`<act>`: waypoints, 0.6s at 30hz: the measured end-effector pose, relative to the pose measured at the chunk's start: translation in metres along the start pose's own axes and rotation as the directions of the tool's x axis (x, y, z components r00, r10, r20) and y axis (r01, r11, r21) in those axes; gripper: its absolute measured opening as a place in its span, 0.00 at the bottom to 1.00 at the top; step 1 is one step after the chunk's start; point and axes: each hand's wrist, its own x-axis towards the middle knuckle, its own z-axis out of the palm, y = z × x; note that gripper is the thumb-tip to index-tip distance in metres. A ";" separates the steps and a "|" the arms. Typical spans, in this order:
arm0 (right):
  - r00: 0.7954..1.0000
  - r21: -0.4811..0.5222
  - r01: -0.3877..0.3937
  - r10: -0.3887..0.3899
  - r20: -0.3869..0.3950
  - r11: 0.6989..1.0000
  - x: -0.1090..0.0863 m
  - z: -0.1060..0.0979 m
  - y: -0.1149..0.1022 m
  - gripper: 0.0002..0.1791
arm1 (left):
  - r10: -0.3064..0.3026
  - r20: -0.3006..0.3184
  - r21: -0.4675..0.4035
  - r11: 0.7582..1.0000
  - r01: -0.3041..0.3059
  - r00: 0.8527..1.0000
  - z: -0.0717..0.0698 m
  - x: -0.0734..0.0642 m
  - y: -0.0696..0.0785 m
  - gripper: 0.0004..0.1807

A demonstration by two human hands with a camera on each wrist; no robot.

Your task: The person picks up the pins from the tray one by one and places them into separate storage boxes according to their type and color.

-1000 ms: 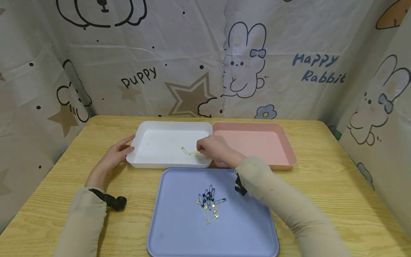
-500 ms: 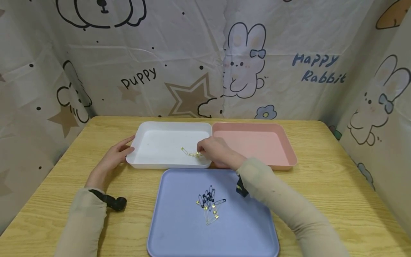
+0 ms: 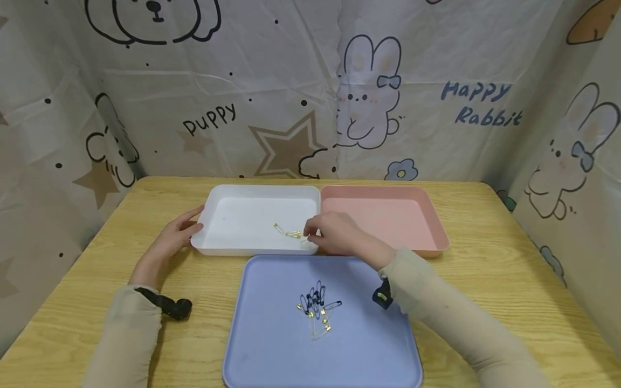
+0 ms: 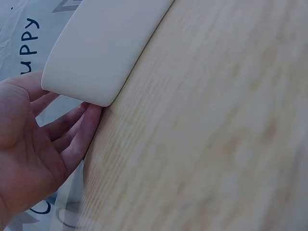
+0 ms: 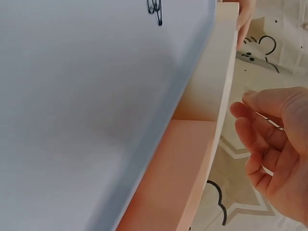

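Observation:
In the head view my left hand [image 3: 171,236] grips the left end of the white tray [image 3: 237,215], thumb and fingers on either side of its wall. Over that tray's right end is my right hand [image 3: 335,231], fingers loosely curled, with nothing visible between thumb and forefinger. Several gold safety pins [image 3: 293,234] lie in the white tray, just left of the right fingertips. A heap of black safety pins [image 3: 314,298] rests on the blue tray [image 3: 271,345], with gold safety pins [image 3: 320,328] at its front.
A pink tray [image 3: 383,207] adjoins the white tray on the right, partly behind my right forearm. The blue tray lies directly in front of both on the wooden table [image 3: 485,258]. A printed curtain [image 3: 291,81] hangs behind and at both sides.
My right hand has drawn back slightly to the right and its fingers have loosened, showing more of the gold safety pins in the white tray. The left hand has stayed in place.

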 end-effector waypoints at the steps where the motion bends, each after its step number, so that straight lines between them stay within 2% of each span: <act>1: 1.000 -0.002 0.013 -0.013 -0.006 1.000 -0.003 -0.001 0.000 0.07 | -0.003 -0.002 -0.001 1.000 0.003 1.000 0.000 0.000 0.000 0.34; 8: 0.998 0.023 0.058 -0.057 -0.026 0.998 -0.027 -0.006 0.000 0.05 | 0.001 -0.008 -0.006 1.000 -0.001 1.000 0.002 -0.001 0.000 0.34; 14: 0.992 0.049 0.129 -0.129 0.005 0.990 -0.046 -0.006 0.003 0.05 | -0.007 -0.007 -0.009 1.000 0.007 1.000 0.002 -0.001 0.000 0.34; 18: 0.984 0.087 0.167 -0.172 0.054 0.982 -0.057 -0.003 0.004 0.05 | 0.006 -0.004 -0.012 1.000 -0.006 1.000 0.002 -0.001 0.000 0.34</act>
